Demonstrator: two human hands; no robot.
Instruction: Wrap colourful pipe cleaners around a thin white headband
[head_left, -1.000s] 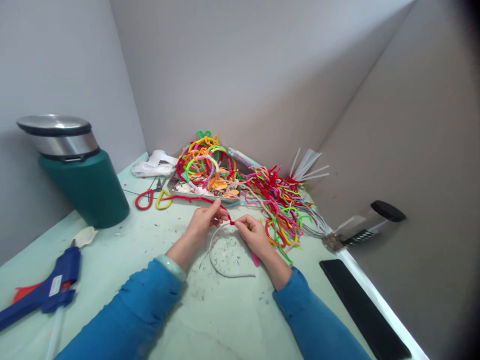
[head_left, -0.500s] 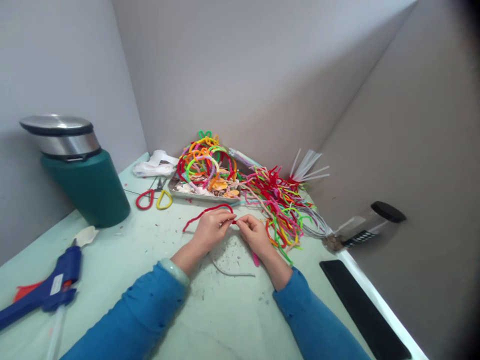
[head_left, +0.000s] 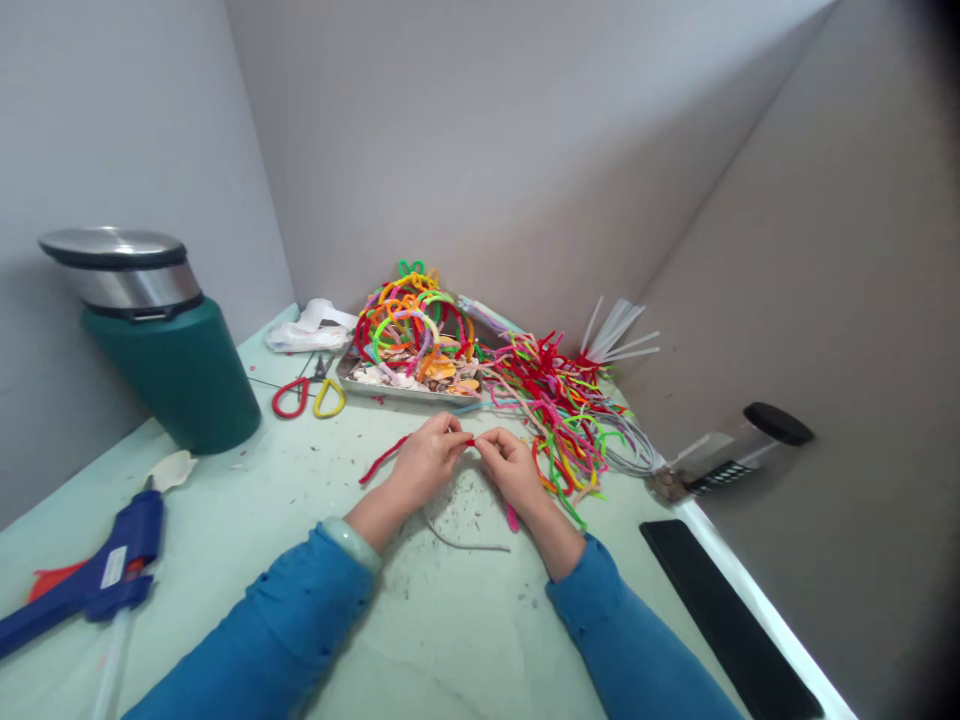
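Both my hands meet over the middle of the table, fingertips almost touching. My left hand (head_left: 431, 460) is closed in a pinch on a red pipe cleaner (head_left: 382, 460), whose free end sticks out to the left behind it. A small red bit of it shows between the two hands, and my right hand (head_left: 508, 462) pinches it there. How it is bent between the fingers is hidden. Below the hands a thin grey wire or stem (head_left: 472, 547) lies on the table. A pink piece (head_left: 512, 518) pokes out beside my right wrist.
Behind sits a metal tray (head_left: 397, 392) of coloured pipe-cleaner loops. A tangled pipe-cleaner pile (head_left: 562, 400) lies right of it. Pliers with red and yellow handles (head_left: 328, 400), a green flask (head_left: 176, 370) and a blue glue gun (head_left: 124, 555) stand left; a black strip (head_left: 720, 610) lies right.
My left hand has turned and moved up slightly. The red pipe cleaner's arch over it has dropped from sight, leaving only its left end showing. My right hand has hardly moved.
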